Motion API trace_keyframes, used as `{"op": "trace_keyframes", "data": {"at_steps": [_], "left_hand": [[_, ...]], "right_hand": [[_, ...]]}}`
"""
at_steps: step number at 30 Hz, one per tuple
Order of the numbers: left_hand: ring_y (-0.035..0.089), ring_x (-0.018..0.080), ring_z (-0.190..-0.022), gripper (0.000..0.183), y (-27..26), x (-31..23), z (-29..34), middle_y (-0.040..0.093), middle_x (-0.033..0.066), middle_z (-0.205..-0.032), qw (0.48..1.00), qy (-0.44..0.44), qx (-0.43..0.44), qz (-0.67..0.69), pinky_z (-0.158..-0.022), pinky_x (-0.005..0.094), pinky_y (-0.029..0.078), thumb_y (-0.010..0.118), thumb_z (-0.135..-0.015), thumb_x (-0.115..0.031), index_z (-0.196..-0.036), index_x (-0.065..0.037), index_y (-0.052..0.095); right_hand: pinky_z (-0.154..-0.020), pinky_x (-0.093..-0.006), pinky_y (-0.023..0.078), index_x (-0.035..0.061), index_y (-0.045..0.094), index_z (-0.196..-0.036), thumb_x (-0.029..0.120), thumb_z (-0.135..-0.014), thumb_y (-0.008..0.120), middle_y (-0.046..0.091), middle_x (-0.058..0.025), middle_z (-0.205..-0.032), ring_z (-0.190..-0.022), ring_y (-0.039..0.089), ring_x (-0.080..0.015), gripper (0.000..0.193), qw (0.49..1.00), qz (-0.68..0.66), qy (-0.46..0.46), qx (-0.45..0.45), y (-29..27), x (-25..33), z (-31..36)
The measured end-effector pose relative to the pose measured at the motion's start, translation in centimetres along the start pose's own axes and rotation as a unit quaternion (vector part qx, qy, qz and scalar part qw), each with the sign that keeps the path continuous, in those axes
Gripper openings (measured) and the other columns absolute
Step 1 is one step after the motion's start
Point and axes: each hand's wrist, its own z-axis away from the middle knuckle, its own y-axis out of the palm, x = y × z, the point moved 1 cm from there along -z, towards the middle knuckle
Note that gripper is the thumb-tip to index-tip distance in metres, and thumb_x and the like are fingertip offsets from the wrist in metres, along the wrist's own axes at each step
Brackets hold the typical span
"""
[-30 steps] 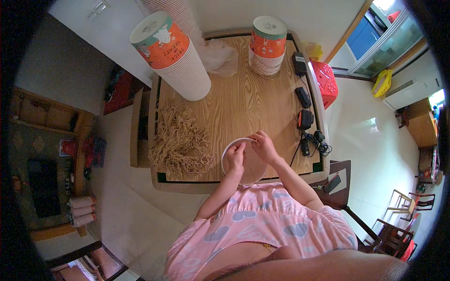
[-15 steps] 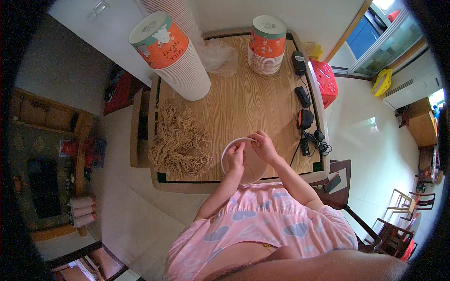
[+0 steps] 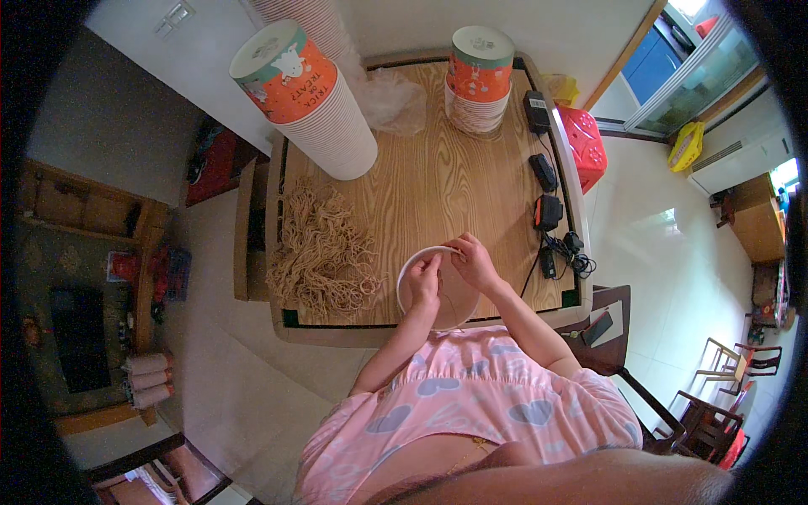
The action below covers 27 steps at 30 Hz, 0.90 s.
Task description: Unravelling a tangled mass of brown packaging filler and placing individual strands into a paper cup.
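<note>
A white-rimmed paper bucket (image 3: pixel 461 310) sits at the table's near edge, tipped so that its pale inside faces me. My left hand (image 3: pixel 424 284) reaches into its mouth, thumb and fingertips pinched together near the far rim. From that pinch a thin tan cord (image 3: pixel 446 291) seems to hang down the inner wall; its upper end is hidden by the fingers. My right hand (image 3: pixel 474 261) is closed on the bucket's far right rim, thumb and fingers pressed together. Left of the bucket lies a loose heap of tan twisted cords (image 3: pixel 324 248).
A tall stack of upturned paper buckets (image 3: pixel 324 118) leans at the back left, with a shorter stack (image 3: pixel 480 84) at the back right. Between them lies a clear plastic bag (image 3: pixel 391 103). Black adapters and cables (image 3: pixel 549 215) line the table's right edge, beside a red stool (image 3: pixel 583 150).
Both hands stay at the bucket's rim with almost no movement. The left fingertips have shifted very slightly; the stacks and the cord heap are unchanged.
</note>
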Motion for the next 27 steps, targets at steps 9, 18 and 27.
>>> {"op": "trace_keyframes", "data": {"at_steps": [9, 18, 27], "left_hand": [[0.036, 0.0012, -0.044, 0.007, 0.0, 1.1, -0.4, 0.045, -0.0095, -0.055, 0.999, 0.031, 0.001, 0.039, -0.038, 0.0178, 0.025, 0.063, -0.077, -0.017, -0.073, -0.013, 0.059], [0.037, 0.0009, -0.049, 0.004, 0.1, 1.2, -0.4, 0.048, -0.009, -0.06, 0.996, 0.067, 0.018, 0.048, -0.043, 0.0173, 0.027, 0.062, -0.078, -0.016, -0.076, -0.013, 0.06], [0.039, 0.0018, -0.052, 0.005, 0.2, 1.1, -0.1, 0.05, -0.0082, -0.063, 0.998, 0.058, -0.001, 0.024, -0.045, 0.0174, 0.029, 0.061, -0.078, -0.016, -0.08, -0.011, 0.062]], "right_hand": [[-0.067, -0.0324, 0.044, 0.0036, 0.06, -0.092, -0.001, -0.071, 0.053, 0.052, -0.0123, -0.083, -0.076, 0.053, -0.0284, 0.023, 1.0, -0.015, 0.0, 0.002, -0.1, 0.1, 0.0], [-0.068, -0.0315, 0.044, 0.0035, 0.059, -0.092, -0.002, -0.071, 0.052, 0.052, -0.0119, -0.083, -0.078, 0.054, -0.0271, 0.022, 1.0, -0.009, 0.008, 0.007, -0.1, -0.1, 0.0], [-0.069, -0.0319, 0.045, 0.0038, 0.059, -0.093, -0.001, -0.073, 0.052, 0.052, -0.0121, -0.085, -0.079, 0.054, -0.0271, 0.022, 1.0, -0.01, 0.012, 0.012, -0.2, 0.1, 0.0]]}}
